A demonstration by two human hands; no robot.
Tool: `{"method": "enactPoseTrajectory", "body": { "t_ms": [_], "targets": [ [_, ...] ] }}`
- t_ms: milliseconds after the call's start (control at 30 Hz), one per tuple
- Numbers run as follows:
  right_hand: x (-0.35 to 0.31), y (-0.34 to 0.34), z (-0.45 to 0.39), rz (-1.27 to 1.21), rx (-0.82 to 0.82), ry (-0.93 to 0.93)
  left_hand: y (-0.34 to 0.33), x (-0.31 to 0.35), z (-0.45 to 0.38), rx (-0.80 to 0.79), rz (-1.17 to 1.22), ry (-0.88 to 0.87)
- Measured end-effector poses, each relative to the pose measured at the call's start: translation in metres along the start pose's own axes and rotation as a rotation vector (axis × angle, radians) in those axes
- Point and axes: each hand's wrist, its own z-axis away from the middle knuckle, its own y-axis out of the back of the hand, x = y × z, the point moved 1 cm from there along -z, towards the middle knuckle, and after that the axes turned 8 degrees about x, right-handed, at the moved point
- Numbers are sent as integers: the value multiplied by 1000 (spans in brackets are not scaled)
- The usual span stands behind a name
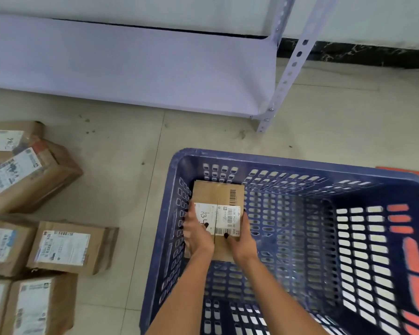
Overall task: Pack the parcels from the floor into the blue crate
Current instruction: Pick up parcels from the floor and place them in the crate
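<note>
Blue crate (288,163) contains one parcel (218,197) in its far-left corner, both hands' grips, left (196,234) and right (242,240), clasping it.

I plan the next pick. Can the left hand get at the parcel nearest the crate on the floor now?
Probably not yet: the left hand and right hand both grip the box inside the blue crate. The floor parcel itself lies uncovered.

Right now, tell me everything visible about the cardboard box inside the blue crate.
The small brown cardboard box lies flat in the far-left corner of the blue perforated plastic crate. A taped seam runs along its top, under a white shipping label with barcodes and handwriting. The left hand and right hand hold its near end, thumbs on top.
</note>
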Motion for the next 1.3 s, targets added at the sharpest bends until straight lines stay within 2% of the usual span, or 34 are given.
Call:
{"method": "enactPoseTrajectory", "body": {
  "t_ms": [367,533,667,867,1000,1167,1300],
  "targets": [
    [-1,-1,-1,-61,39,-11,4,-1,2,98,123,0],
    [-27,25,24,-58,67,-57,36,16,17,56,168,-58],
    [-69,76,88,-93,33,-58,103,45,57,-12,271,-74],
    [-157,155,212,-140,0,25,250,103,128,-172,444,-33],
    [-220,187,289,-138,-49,87,346,137,157,-202,430,10],
    [-303,194,350,-215,-102,185,444,165,156,-144,483,-49],
    [-356,161,388,-272,-130,205,505,159,128,-121,504,-54]
  ]
}}
